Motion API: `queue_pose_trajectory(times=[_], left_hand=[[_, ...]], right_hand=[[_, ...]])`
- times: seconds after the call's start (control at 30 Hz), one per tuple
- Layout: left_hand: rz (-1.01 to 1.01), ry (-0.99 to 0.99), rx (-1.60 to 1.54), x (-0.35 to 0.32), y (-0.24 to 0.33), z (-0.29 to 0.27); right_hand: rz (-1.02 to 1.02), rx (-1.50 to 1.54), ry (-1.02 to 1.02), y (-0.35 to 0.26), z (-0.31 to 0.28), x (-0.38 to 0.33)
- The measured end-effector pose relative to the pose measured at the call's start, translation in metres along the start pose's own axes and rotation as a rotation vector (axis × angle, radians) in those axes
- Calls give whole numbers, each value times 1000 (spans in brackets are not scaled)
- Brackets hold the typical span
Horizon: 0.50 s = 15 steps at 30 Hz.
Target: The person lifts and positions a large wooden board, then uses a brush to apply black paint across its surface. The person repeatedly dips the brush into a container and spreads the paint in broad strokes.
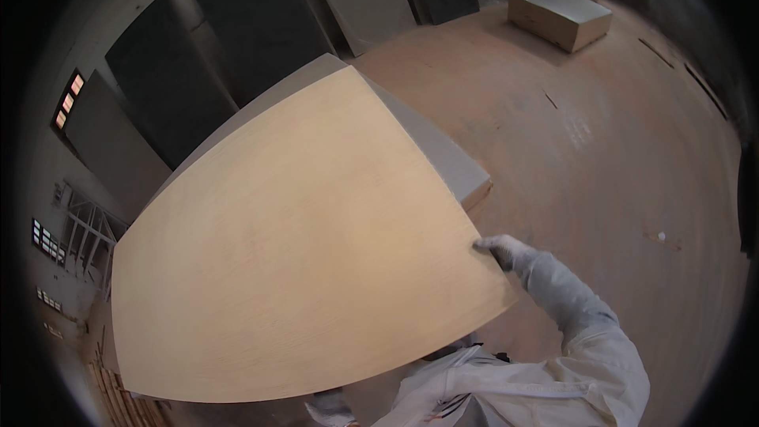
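A large pale yellow wooden panel (292, 229) fills the middle of the view, tilted in front of me. On its right edge, near the near right corner, my right hand (503, 251) is closed around the rim, thumb on the top face and the other fingers out of sight beneath. A dark grey part of my left hand (332, 403) shows at the panel's near edge; the panel hides its fingers. Behind and partly under the panel lies a stack of grey-topped boards (443, 150), its right corner showing.
Dark panels (253, 16) and a greyish sheet (364, 0) lean along the far wall. A low stack of boards (561, 20) sits on the dusty reddish floor (601, 158) at far right. To the left are a metal frame (88, 221) and wooden strips (111, 395).
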<state>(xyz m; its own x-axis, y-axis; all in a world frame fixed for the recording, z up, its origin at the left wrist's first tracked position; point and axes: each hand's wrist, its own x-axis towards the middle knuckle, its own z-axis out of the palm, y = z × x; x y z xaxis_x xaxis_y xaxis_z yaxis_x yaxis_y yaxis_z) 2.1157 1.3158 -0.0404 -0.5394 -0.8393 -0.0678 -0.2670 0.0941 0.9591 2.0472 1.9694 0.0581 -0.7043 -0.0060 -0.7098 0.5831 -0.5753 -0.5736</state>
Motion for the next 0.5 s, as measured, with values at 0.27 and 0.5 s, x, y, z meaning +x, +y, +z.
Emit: queue_pose_trajectory(times=[0.27, 0.5], left_hand=[[-414, -490, -701, -81, 86, 33], [-476, -415, -674, -70, 158, 10]], right_hand=[[-243, -229, 20, -42, 55, -78], [-412, -422, -87, -91, 91, -123]])
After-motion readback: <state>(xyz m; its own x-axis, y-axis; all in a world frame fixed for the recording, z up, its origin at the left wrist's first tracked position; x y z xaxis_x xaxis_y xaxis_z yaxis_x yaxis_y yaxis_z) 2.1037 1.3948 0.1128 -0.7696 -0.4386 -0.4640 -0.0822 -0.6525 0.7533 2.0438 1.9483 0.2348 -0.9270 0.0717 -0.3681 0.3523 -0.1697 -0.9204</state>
